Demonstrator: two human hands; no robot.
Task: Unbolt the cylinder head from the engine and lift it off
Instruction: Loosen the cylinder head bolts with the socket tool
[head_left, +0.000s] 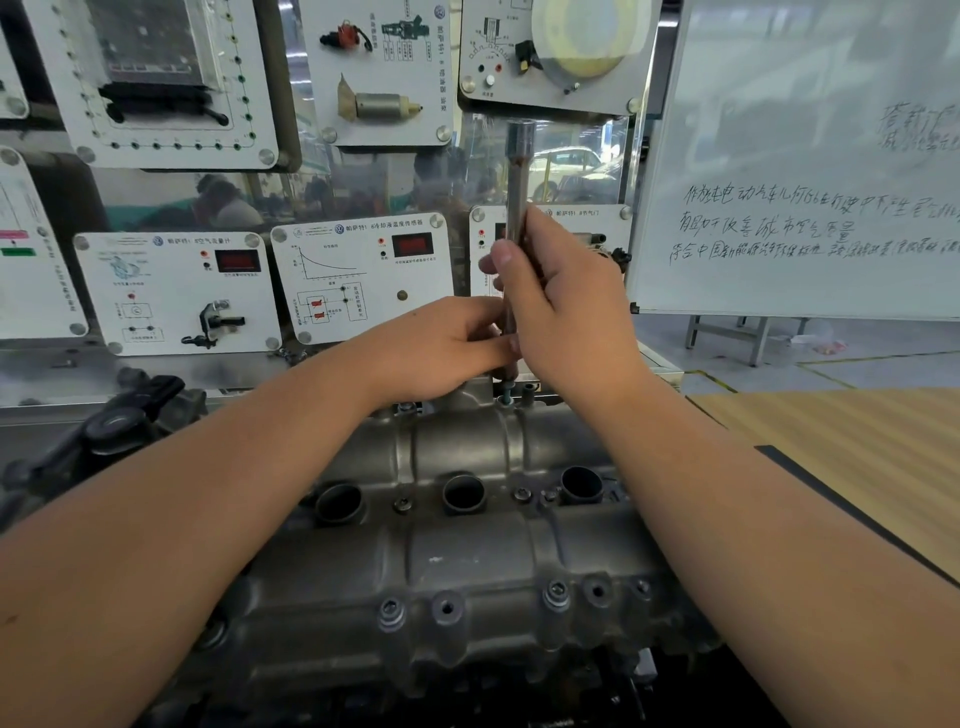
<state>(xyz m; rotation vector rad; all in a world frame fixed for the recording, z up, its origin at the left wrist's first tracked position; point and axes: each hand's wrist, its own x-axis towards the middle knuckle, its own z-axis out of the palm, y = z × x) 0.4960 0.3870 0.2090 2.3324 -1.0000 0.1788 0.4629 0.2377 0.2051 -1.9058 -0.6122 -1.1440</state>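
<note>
The grey cast cylinder head (457, 545) lies across the lower middle, with three round plug wells and several bolts along its near edge. My right hand (566, 306) grips a long steel extension bar (518, 176) held upright over the head's far edge. The bar's lower tip sits over a small bolt (505, 393) there. My left hand (447, 348) reaches in from the left, and its fingertips pinch the lower part of the bar, just above the bolt.
Training panels with gauges and sensors (358, 275) stand right behind the engine. A whiteboard (810, 171) rises at the right. A wooden table top (841, 457) lies to the right of the engine, and black engine parts (119, 421) sit at the left.
</note>
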